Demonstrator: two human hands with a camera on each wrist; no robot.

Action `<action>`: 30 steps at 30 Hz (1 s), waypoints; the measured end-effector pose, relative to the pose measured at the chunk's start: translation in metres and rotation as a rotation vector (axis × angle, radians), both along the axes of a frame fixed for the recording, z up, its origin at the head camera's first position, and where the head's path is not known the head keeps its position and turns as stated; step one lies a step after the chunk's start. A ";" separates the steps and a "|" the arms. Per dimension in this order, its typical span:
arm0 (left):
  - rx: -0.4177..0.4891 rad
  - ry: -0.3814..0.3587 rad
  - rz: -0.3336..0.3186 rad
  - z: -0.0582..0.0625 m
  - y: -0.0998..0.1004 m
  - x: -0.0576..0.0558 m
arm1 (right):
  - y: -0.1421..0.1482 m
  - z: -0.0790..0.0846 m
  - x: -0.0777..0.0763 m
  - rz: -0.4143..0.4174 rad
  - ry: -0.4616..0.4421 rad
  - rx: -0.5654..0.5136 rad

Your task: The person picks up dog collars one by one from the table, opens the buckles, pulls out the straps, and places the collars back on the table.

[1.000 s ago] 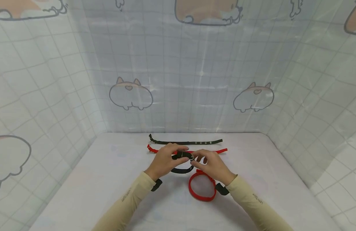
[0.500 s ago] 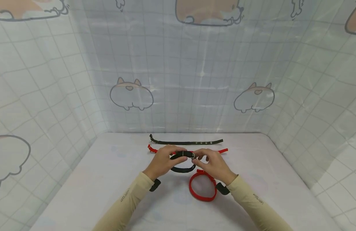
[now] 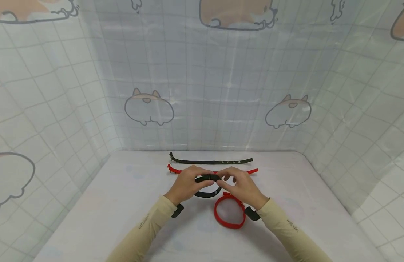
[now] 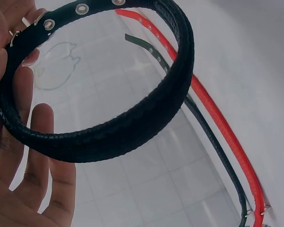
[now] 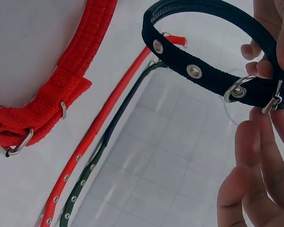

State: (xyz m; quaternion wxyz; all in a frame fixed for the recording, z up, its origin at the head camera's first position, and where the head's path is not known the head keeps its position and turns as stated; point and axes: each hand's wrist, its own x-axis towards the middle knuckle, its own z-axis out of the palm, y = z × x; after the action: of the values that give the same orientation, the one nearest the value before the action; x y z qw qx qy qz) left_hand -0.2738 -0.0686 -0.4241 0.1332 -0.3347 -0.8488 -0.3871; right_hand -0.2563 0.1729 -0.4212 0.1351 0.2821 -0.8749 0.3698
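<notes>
A black pet collar (image 3: 206, 195), closed into a loop, is held up between both hands in the head view. My left hand (image 3: 188, 183) pinches its upper band between thumb and fingers. At the right end of that band, my right hand (image 3: 238, 185) pinches the strap by the buckle. The right wrist view shows the silver buckle (image 5: 274, 100), a D-ring (image 5: 237, 90) and metal eyelets (image 5: 194, 71) along the strap. The padded side of the loop (image 4: 128, 135) hangs toward the camera in the left wrist view. My right fingers partly hide the buckle end.
Just below the right hand, a red collar (image 3: 229, 225) lies buckled into a loop on the white table (image 3: 130, 218). Behind the hands lie a straight red collar (image 3: 253, 171) and a straight dark green collar (image 3: 202, 162). Patterned curtain walls (image 3: 218, 109) enclose the table.
The black collar has tilted slightly in my hands, and its buckle, visible before in the head view, is now covered by my right fingertips. The other collars have not moved.
</notes>
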 end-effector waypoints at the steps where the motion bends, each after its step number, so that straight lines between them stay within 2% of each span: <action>1: -0.003 0.005 -0.002 -0.001 0.000 0.000 | 0.000 -0.001 0.000 0.000 0.006 -0.001; 7: -0.004 0.054 -0.003 -0.005 0.000 -0.003 | 0.000 -0.003 -0.002 0.021 0.066 -0.045; 13: -0.004 0.141 0.006 -0.001 0.000 -0.004 | 0.001 -0.003 -0.001 0.020 0.120 -0.062; 21: -0.086 0.117 0.002 -0.005 0.007 -0.001 | 0.002 0.000 0.002 -0.032 0.114 0.090; 25: -0.073 0.097 0.008 -0.008 0.007 0.000 | 0.004 -0.002 0.004 -0.023 0.090 0.048; 30: 0.025 0.032 -0.030 -0.010 0.004 0.002 | 0.005 -0.004 0.005 -0.007 0.070 -0.026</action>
State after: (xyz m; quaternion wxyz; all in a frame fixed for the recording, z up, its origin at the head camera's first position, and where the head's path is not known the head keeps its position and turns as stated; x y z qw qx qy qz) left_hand -0.2723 -0.0650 -0.4341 0.1451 -0.3520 -0.8365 -0.3942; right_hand -0.2516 0.1783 -0.4256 0.1705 0.2899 -0.8658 0.3706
